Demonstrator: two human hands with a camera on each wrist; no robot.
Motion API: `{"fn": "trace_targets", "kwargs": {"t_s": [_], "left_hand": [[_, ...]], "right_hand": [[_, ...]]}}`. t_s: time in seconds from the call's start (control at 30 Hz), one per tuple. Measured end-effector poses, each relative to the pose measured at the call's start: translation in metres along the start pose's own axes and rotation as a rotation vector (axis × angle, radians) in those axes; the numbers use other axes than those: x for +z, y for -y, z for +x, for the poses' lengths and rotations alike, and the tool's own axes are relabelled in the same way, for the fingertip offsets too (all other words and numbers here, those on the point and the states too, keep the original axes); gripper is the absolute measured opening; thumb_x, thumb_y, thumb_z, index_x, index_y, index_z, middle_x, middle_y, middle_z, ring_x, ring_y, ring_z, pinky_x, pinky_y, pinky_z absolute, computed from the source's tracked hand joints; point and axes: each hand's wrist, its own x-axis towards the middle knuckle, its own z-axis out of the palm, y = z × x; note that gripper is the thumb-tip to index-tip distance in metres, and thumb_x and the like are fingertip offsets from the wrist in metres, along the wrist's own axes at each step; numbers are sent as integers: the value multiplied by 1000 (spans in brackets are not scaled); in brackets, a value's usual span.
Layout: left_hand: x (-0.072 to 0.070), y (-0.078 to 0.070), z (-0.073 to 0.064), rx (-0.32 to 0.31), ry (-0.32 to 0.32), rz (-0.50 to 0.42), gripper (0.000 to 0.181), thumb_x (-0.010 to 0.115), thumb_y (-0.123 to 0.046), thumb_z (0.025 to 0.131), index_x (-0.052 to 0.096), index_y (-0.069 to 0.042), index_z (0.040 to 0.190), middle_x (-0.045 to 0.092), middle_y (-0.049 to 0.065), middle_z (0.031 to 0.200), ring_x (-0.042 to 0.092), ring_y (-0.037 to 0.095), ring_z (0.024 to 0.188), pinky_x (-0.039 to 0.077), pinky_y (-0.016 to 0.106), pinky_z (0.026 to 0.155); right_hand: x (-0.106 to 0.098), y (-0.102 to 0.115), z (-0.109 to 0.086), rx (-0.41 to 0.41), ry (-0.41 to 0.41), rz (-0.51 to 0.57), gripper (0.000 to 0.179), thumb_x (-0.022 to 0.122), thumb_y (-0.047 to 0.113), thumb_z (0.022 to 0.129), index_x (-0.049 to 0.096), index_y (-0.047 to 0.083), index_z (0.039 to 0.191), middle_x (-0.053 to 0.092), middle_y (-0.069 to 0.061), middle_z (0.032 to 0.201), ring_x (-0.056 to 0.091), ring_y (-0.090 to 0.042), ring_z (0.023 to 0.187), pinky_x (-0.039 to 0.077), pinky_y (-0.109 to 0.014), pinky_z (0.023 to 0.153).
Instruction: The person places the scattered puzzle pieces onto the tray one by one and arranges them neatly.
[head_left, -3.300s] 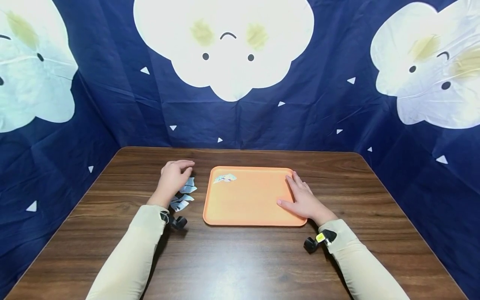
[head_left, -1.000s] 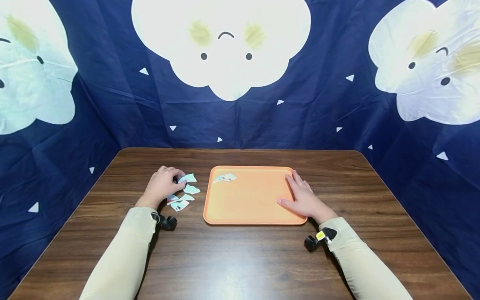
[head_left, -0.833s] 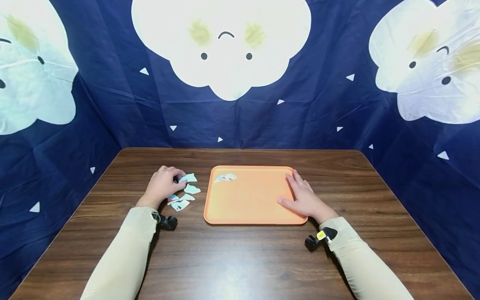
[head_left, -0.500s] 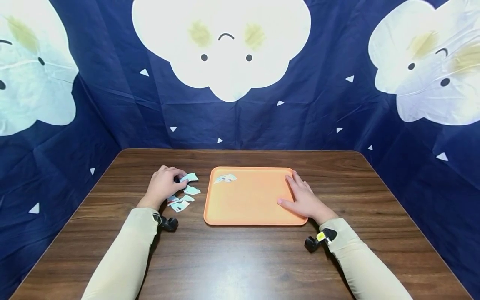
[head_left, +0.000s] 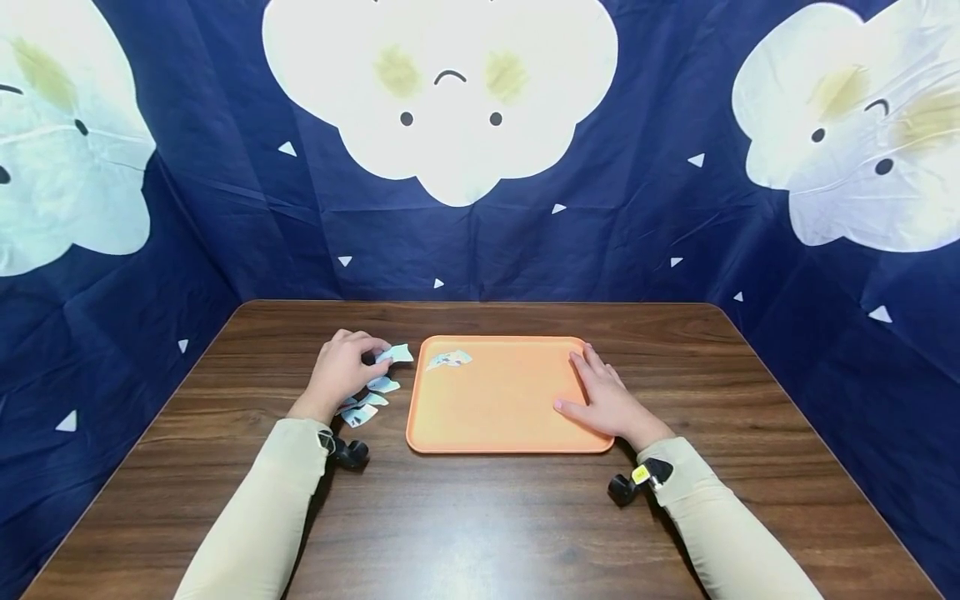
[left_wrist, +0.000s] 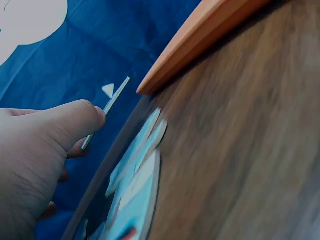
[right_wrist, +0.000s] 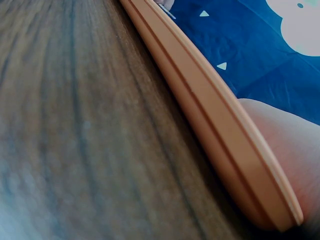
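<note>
Thumb and fingers of my left hand point(head_left: 343, 371) pinch a light blue, irregularly cut puzzle piece point(head_left: 399, 353) just left of the orange tray point(head_left: 510, 408). In the left wrist view the held puzzle piece point(left_wrist: 118, 96) shows edge-on, raised off the table. Several other light blue puzzle pieces point(head_left: 384, 385) lie below and beside that hand, some partly covered by it. One printed piece point(head_left: 450, 359) sits in the tray's far left corner. My right hand point(head_left: 607, 402) rests on the tray's right side, fingers extended over the rim and thumb on the inner surface.
The tray lies flat on a brown wood-grain table point(head_left: 480, 517). Behind the table and at both sides hangs a dark blue cloth point(head_left: 510, 250) with white clouds and small triangles.
My left hand first hovered over the pieces, then came down and pinched one. It has since moved right toward the tray with that puzzle piece. The right hand stayed on the tray.
</note>
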Motion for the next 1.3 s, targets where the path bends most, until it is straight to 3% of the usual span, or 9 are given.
{"fn": "trace_targets", "kwargs": {"t_s": [0.4,0.8,1.03,1.3], "left_hand": [[8,-32,6,28,19,-31,21,78,-28,85,77,-17,103,69,-1,95,54,28,99,40,52,87],[18,-59,20,59,53,-70,28,78,-31,88,77,-16,111,70,-1,101,54,28,104,41,54,92],[24,-74,30,100,58,-77,25,78,-31,87,78,-18,108,67,-4,91,53,26,100,42,52,90],[32,-90,42,96,118,-102,24,74,-30,89,78,-20,111,70,-3,109,54,26,104,41,50,93]], "right_hand": [[0,0,-1,-3,2,2,98,65,55,90,23,-2,158,4,-28,165,11,-44,152,10,-61,120],[2,-2,-1,-10,-12,-9,99,65,57,90,23,-2,158,5,-28,165,10,-42,153,11,-61,120],[3,-2,-1,-7,-10,-2,100,64,58,90,22,-1,159,4,-27,166,9,-41,153,10,-60,120],[2,1,-3,2,-4,0,100,63,60,91,21,0,159,3,-26,166,8,-40,153,9,-60,120]]}}
